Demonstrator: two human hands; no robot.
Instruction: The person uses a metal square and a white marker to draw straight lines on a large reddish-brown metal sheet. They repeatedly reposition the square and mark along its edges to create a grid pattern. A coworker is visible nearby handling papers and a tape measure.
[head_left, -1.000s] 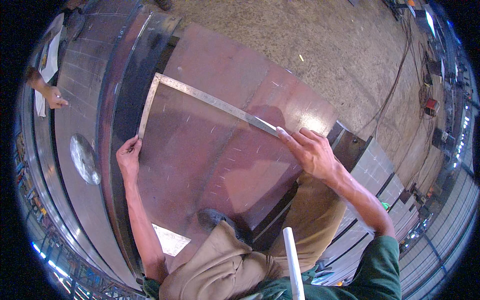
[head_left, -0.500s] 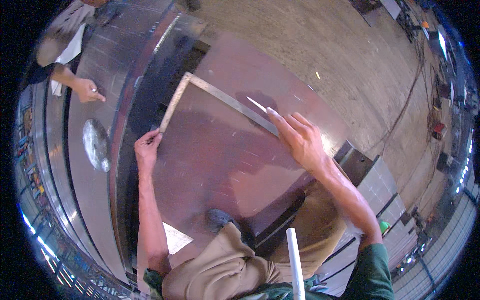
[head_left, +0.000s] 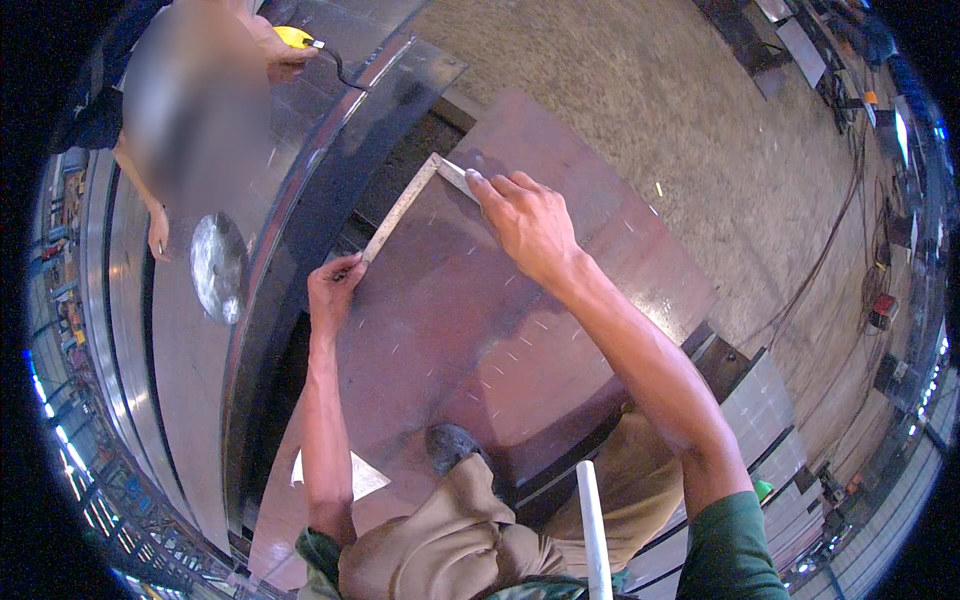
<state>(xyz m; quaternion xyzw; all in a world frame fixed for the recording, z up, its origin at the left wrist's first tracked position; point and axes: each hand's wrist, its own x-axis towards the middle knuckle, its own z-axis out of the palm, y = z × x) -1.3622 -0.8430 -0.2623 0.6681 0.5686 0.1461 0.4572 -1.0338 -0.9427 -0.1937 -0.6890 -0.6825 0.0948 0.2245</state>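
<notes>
A flat L-shaped steel square point(head_left: 403, 207) lies on a large reddish-brown metal plate point(head_left: 430, 330). My left hand point(head_left: 332, 290) pinches the near end of its left leg between thumb and fingers. My right hand point(head_left: 527, 225) is closed around a slim, pale, pointed marking stick point(head_left: 452, 169), whose tip is at the square's corner. What kind of marker it is I cannot make out. The right hand covers most of the square's other leg. Several short pale marks show on the plate.
A dark beam point(head_left: 330, 170) runs along the plate's left side. Beyond it are a shiny round disc point(head_left: 218, 268) and a co-worker holding a yellow object point(head_left: 293, 38) with a black cord. White paper point(head_left: 370, 478) lies near my left forearm. A pale rod point(head_left: 592, 530) rises at the bottom; cables point(head_left: 815, 240) trail at right.
My right hand has moved up and left along the square to its corner. The left hand keeps its pinch. The co-worker has leaned further in, and the yellow object has come into view.
</notes>
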